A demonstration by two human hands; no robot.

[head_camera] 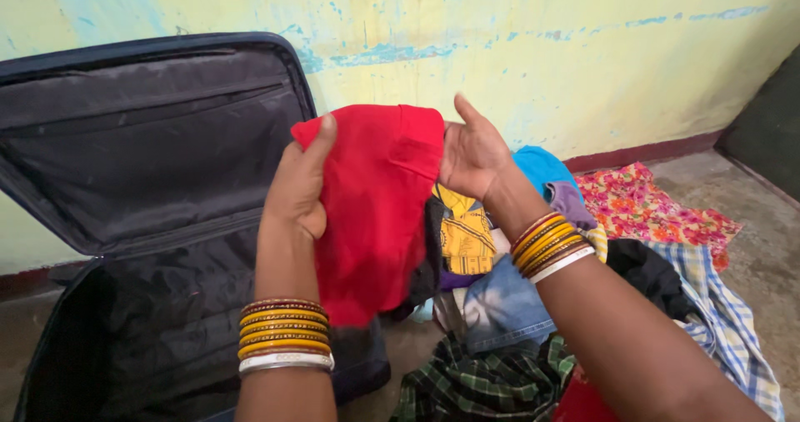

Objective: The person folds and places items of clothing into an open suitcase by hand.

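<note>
You hold the red garment (375, 205) up between both hands, above the open suitcase (150, 222): your left hand (298, 184) grips its left edge, your right hand (471, 151) pinches the top corner. Keep both edges level, so the fold stays square.

Red cloth (375, 214), dark blue suitcase (150, 139), green plaid cloth (483, 384), floral cloth (650, 205).

Open suitcase (150, 222) lies left of the clothes pile (533, 305), wall (542, 47) behind
</note>
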